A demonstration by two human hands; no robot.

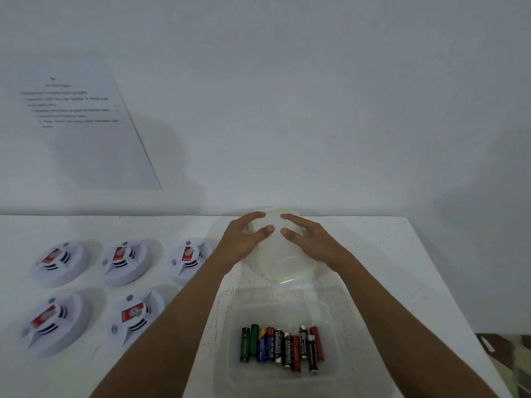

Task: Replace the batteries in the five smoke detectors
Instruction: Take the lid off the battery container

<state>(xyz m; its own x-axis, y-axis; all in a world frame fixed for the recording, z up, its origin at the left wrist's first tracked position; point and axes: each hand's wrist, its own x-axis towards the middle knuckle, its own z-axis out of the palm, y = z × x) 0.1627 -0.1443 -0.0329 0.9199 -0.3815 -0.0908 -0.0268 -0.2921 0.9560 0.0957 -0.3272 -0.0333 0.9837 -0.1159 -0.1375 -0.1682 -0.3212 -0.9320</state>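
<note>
Several white round smoke detectors with red labels lie on the white table's left half, three in a back row point(123, 261) and two in a front row point(135, 314). Near the front edge stands a clear plastic tub point(230, 320) holding several batteries point(283, 347), green, blue, red and black. Behind it sits a clear lidded container with a pale green seal point(287, 259). My left hand point(244, 239) and my right hand point(310, 242) grip that container from either side, fingers curled over its far edge.
A printed sheet of paper point(77, 119) hangs on the white wall at the left. The table point(388, 268) ends at the right, where floor and some items point(505, 357) show below its edge.
</note>
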